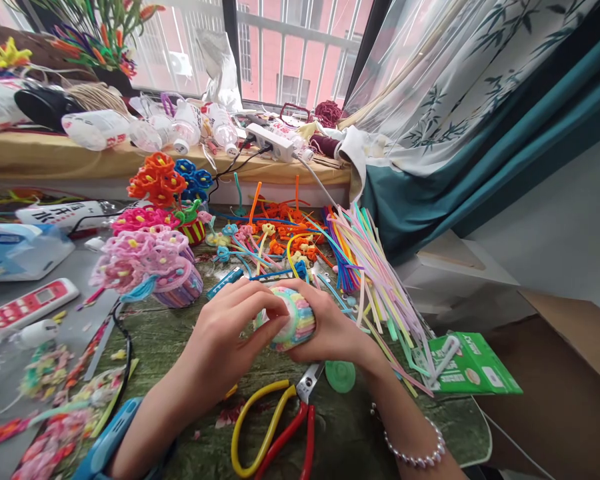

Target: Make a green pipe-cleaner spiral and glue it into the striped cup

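A small pastel-striped pot [303, 319] of fuzzy stems lies tilted between both hands above the green table [180, 353]. My right hand [325, 323] is wrapped round its far and right side. At the pot's pale opening, my left hand [245, 320] has thumb and fingers brought together; whatever they pinch is too small to make out. Just below the hands rest pliers [304, 393] with one yellow and one red handle, and a translucent green disc [340, 376] lies beside them.
Finished fuzzy flower pots [177, 280] stand at the left. Loose pipe cleaners [380, 273] are bundled at the right, near a green packet [473, 363]. Orange flower pieces [280, 217] are scattered behind the hands. Plastic bottles [97, 129] and a power strip [270, 141] line the sill.
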Motion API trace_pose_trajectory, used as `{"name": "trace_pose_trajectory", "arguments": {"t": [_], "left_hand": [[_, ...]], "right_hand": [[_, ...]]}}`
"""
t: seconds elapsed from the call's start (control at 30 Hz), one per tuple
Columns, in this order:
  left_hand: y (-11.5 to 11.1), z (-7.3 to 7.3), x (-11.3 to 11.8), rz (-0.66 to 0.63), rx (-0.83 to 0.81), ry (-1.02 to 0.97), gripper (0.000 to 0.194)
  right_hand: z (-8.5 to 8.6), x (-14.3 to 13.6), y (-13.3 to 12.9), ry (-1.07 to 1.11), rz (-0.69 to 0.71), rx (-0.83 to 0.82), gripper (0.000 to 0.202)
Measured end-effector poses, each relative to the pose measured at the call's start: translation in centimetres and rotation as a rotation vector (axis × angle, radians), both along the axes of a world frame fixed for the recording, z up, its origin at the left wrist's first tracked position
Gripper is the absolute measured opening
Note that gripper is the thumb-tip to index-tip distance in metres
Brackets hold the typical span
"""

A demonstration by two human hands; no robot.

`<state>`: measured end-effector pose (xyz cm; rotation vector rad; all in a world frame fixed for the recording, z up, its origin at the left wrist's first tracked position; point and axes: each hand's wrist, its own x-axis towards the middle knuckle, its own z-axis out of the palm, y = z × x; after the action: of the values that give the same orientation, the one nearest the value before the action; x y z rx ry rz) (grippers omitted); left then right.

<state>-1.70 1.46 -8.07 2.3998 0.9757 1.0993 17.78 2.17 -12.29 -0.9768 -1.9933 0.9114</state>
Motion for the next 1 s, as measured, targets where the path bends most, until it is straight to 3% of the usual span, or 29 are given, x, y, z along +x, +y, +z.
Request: {"name": "trace_pose_trajectory", "arguments": {"t": [0.27, 0.47, 0.6, 0.7, 0.83, 1.0], "left_hand": [[0.5, -0.3, -0.9, 0.014, 0.008, 0.074, 0.013], [1.1, 0.1, -1.7, 0.222, -0.118, -0.082, 0.013], [1.4, 0.2, -1.9, 0.290, -0.189, -0.202, 0.027], [0.9, 0.1, -1.5, 0.244, -0.091, -0.138, 0.028], [0.0, -0.2, -0.3, 0.088, 0.070, -0.019, 0.009], [-0.2, -0.7, 0.4, -0.005, 0.110, 0.016, 0.007]], "right_hand": [[0.0, 0.0, -0.1, 0.022, -0.002, 0.004, 0.079], [-0.3, 0.5, 0.2, 0.196, -0.032, 0.012, 0.075], [-0.1, 0.5, 0.2, 0.191, -0.029, 0.023, 0.075], [-0.1, 0.3, 0.1, 0.144, -0.030, 0.017, 0.077], [-0.2, 0.2, 0.1, 0.076, -0.044, 0.043, 0.078], [-0.1, 0.1, 0.0, 0.008, -0.045, 0.064, 0.078]]}}
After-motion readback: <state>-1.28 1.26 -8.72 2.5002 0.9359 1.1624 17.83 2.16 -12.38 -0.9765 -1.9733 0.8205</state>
